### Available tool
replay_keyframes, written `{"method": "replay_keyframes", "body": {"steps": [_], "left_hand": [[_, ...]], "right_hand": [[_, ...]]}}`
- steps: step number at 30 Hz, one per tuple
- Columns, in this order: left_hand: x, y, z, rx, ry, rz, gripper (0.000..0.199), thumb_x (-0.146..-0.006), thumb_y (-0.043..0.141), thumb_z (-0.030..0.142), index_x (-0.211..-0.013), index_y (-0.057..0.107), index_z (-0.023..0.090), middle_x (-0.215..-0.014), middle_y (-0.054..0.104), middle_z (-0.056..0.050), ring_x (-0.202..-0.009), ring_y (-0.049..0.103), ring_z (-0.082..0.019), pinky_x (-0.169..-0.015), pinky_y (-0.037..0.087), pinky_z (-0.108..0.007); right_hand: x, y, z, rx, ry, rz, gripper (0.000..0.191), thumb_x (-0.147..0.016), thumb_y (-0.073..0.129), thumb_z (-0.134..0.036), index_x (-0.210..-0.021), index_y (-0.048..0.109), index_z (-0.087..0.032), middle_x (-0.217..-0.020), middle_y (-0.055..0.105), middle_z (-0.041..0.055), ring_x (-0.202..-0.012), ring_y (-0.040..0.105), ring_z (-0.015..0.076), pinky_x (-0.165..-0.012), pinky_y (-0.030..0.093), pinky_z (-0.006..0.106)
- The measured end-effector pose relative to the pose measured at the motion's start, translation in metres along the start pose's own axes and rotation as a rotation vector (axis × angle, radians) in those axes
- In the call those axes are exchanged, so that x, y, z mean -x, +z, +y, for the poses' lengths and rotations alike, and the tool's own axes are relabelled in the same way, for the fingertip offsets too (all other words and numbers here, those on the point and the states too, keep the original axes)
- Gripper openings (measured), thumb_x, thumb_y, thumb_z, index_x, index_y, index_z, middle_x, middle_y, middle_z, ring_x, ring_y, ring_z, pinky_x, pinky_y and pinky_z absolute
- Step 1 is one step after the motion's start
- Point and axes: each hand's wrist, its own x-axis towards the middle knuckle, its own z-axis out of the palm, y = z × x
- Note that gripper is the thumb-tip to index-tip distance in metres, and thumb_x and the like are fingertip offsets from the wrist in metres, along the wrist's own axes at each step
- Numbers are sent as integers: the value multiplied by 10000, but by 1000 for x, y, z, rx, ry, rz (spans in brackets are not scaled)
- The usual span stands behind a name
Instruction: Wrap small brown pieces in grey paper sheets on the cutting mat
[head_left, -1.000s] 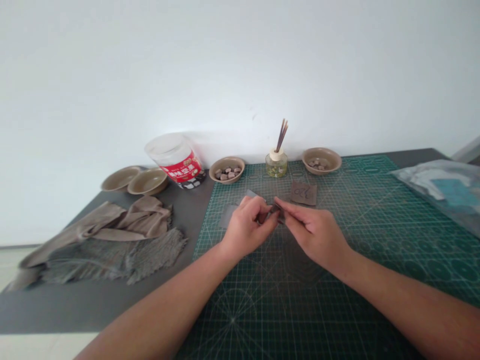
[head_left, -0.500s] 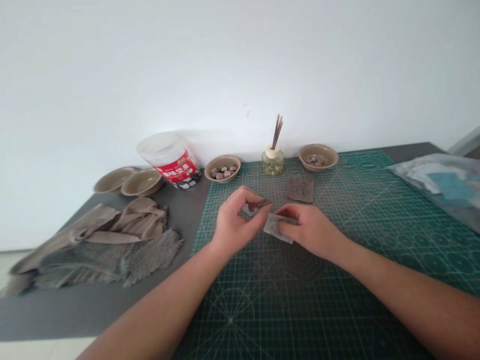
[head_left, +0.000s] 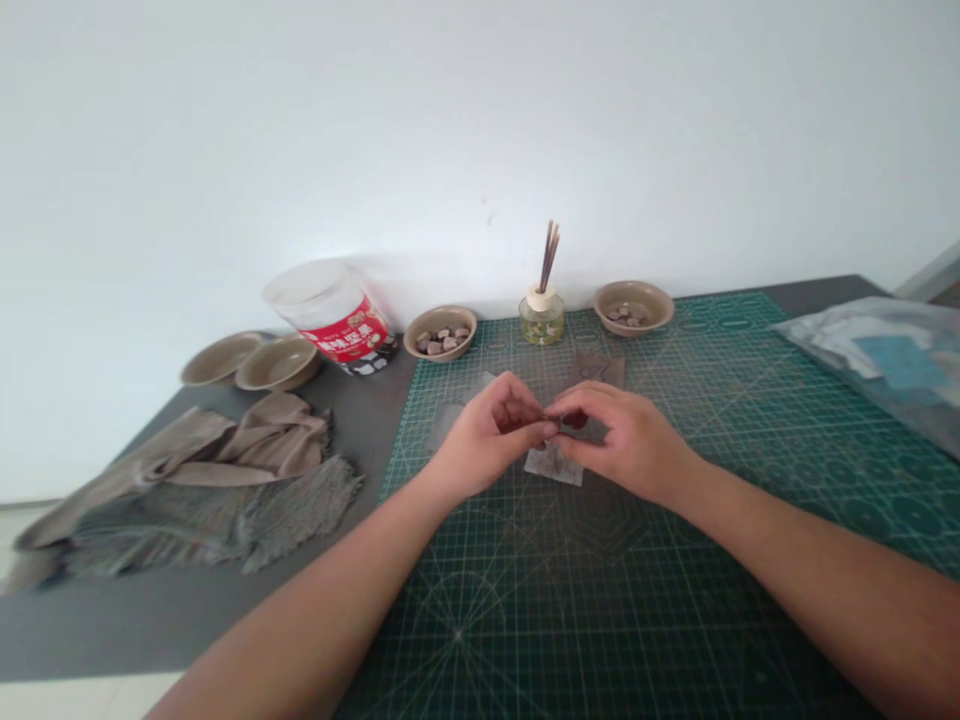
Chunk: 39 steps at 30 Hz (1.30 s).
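Note:
Both hands meet over the green cutting mat [head_left: 480, 660], fingertips nearly touching. Thumb and fingers of my left hand [head_left: 487, 440] pinch a small dark piece [head_left: 553, 424], mostly hidden by the fingers; its kind cannot be made out. From the other side, my right hand [head_left: 626, 430] is closed on the same piece with thumb and forefinger. Just below the fingertips lies a pale grey square [head_left: 553, 467], partly covered by the hands. Behind my right hand is a brown square sheet [head_left: 600, 368] with dark handwritten marks. Pale, see-through pieces [head_left: 444, 425] show beside my left hand.
Along the wall stand a bowl of stones [head_left: 441, 335], a reed diffuser [head_left: 541, 318], another bowl [head_left: 634, 307] with a few stones, and a red-labelled plastic tub [head_left: 334, 318]. Two bowls [head_left: 277, 365] and a crumpled cloth [head_left: 202, 490] are left; a clear bag [head_left: 892, 350] lies right.
My right hand has let go of the pale grey square and moved up to my left hand's fingertips, closing on the small dark piece there. Pale pieces beside my left hand now show.

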Motion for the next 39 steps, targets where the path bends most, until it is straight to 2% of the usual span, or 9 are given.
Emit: {"method": "replay_keyframes", "body": {"steps": [2,3,6,9,14,19,26,29,39], "left_hand": [[0,-8,5,-132,35,-64,176,-877,675,292,-961,549,202,-738,632,1,-632,596,-136,-569,461,-258],[0,-12,8,-279,80,-97,115,-898,631,273,-975,588,198,-798,643,-20,-697,602,-151,-622,476,-282],[0,-23,16,-727,229,-206,190,-799,688,202,-987,671,216,-949,643,-46,-957,579,-231,-878,462,-390],[0,-27,17,-909,199,-325,172,-777,703,230,-948,683,236,-940,621,-35,-996,545,-258,-935,409,-431],[1,-28,15,-953,121,-370,215,-807,691,271,-1020,662,263,-948,622,-23,-1012,536,-272,-936,367,-446],[3,-31,19,-939,90,-387,240,-793,700,256,-1025,642,263,-927,624,-2,-1007,536,-262,-917,347,-423],[0,-32,22,-996,-8,-445,188,-856,668,337,-1020,650,247,-977,614,-22,-1059,504,-271,-914,334,-426],[0,-33,22,-1015,-16,-448,208,-864,672,373,-1033,648,256,-986,607,-25,-1069,492,-277,-912,331,-434],[-1,-34,19,-1002,-60,-437,266,-851,701,417,-1076,655,284,-1017,610,-24,-1101,473,-287,-944,318,-456]], "right_hand": [[1,1,0,5,25,-24,133,-843,716,-201,-972,694,-225,-906,723,14,-821,661,172,-763,526,305],[2,2,-1,9,29,-46,130,-831,724,-194,-954,695,-225,-896,723,10,-821,661,172,-762,522,302],[4,8,0,38,-21,-130,119,-807,739,-159,-897,694,-222,-896,728,7,-861,658,181,-809,508,317],[5,16,2,82,-79,-189,105,-805,729,-129,-847,680,-211,-885,722,17,-868,639,189,-827,495,336],[4,27,3,142,-104,-255,105,-845,693,-130,-779,645,-196,-859,704,28,-857,609,196,-832,483,358],[5,31,4,194,-108,-249,76,-859,683,-139,-811,671,-196,-901,709,42,-888,610,203,-845,487,364],[7,30,7,157,-147,-257,65,-875,695,-153,-832,703,-201,-916,734,36,-870,609,197,-846,487,364],[7,30,7,168,-115,-234,69,-897,696,-194,-829,706,-195,-917,737,43,-895,608,206,-857,484,368],[10,25,9,190,-112,-238,63,-893,698,-180,-833,705,-196,-941,747,41,-885,608,203,-855,471,367]]}}
